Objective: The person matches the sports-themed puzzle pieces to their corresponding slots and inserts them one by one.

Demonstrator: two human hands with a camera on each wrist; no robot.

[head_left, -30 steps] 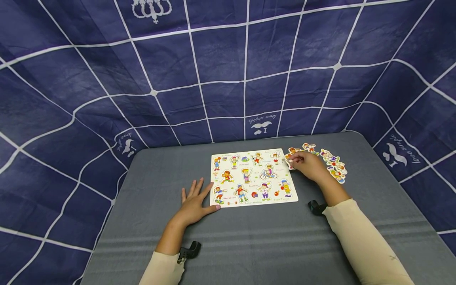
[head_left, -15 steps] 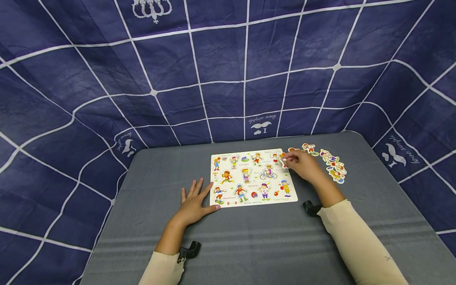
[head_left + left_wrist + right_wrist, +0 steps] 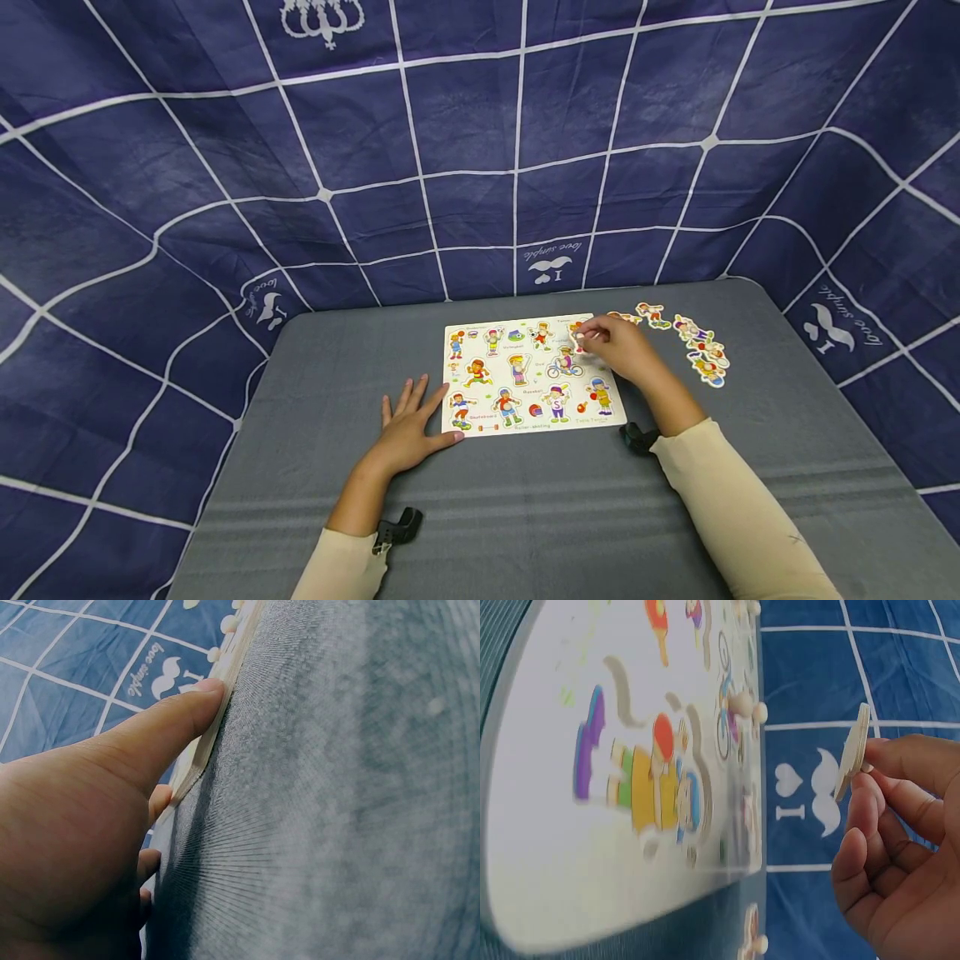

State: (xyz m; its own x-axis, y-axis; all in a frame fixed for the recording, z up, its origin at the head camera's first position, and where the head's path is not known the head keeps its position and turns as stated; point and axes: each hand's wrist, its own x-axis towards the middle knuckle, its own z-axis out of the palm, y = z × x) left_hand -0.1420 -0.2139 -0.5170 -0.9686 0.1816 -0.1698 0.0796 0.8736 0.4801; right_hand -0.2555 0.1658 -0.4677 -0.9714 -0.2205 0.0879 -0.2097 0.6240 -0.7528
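Note:
A white wooden peg puzzle board (image 3: 613,419) printed with sports figures lies mid-table in the head view. My left hand (image 3: 405,437) rests with fingers spread at its left side. In the left wrist view its thumb (image 3: 199,701) presses the board's edge. My right hand (image 3: 622,354) is over the board's upper right, near the tennis figure and above the cyclist. It pinches a puzzle piece (image 3: 853,754) by its knob, seen edge-on and raised off the board in the right wrist view. A table-tennis figure (image 3: 652,784) shows in the board below.
Several loose puzzle pieces lie right of the board, among them a figure at the back (image 3: 654,315), one farther right (image 3: 693,332) and one nearer (image 3: 707,368). Another piece (image 3: 624,317) is partly hidden by my right hand. A blue gridded cloth (image 3: 472,208) hangs behind the grey table (image 3: 525,517).
My right hand has carried the pinched puzzle piece leftward from beside the board to over its upper right corner. The left hand has stayed in place.

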